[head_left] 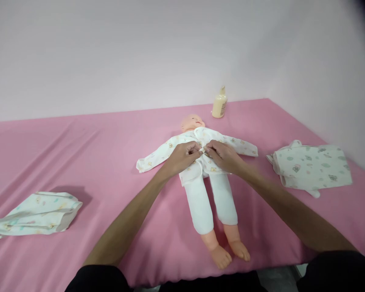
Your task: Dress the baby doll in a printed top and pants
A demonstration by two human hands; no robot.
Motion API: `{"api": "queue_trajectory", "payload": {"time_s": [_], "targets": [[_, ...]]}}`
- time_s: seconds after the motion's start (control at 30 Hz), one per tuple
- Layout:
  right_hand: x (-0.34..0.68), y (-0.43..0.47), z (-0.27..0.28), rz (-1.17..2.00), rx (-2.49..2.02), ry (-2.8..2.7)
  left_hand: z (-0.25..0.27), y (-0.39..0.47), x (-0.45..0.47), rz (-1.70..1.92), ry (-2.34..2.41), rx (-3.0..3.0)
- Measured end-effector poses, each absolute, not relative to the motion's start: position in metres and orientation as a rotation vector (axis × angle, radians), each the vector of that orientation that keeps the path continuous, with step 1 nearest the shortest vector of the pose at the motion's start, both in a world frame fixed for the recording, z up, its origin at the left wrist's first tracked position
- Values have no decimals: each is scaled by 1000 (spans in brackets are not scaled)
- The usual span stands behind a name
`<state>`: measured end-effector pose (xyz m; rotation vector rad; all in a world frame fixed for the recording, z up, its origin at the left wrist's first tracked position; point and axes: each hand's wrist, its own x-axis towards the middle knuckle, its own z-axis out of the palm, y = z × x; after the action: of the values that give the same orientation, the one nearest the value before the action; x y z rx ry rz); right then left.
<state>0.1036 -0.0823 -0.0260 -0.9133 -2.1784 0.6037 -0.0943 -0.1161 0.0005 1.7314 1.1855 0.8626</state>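
A baby doll (193, 121) lies on its back with its head toward the wall and its bare feet toward me. It wears a white baby jacket (158, 157) printed with small figures, and its sleeves spread out to both sides. Over the doll's chest, my left hand (187, 156) pinches the jacket's front edge. My right hand (220, 154) meets it there, its fingertips closed on the other front edge. Below the hands the lower left front flap hangs apart. The exact fastening between my fingertips is too small to make out.
A pink sheet (109, 170) covers the table against pale walls. Behind the doll's head stands a cream pump bottle (219, 106). Folded printed baby clothes (318, 166) lie at the right, and another printed cloth garment (42, 213) lies crumpled at the left.
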Motion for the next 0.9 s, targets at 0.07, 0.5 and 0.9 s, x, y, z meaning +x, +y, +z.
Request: {"api": "queue_trajectory", "payload": {"time_s": [0.07,0.5,0.9], "targets": [[104,-82,-26,604,-912,-2186,0,-116,-94,863,1177,1723],[109,-79,-26,699,-921,-2175,-2,-113,-97,851,1182,1684],[106,-76,-34,656,-855,-2116,-1,-115,-93,837,1214,1685]]}}
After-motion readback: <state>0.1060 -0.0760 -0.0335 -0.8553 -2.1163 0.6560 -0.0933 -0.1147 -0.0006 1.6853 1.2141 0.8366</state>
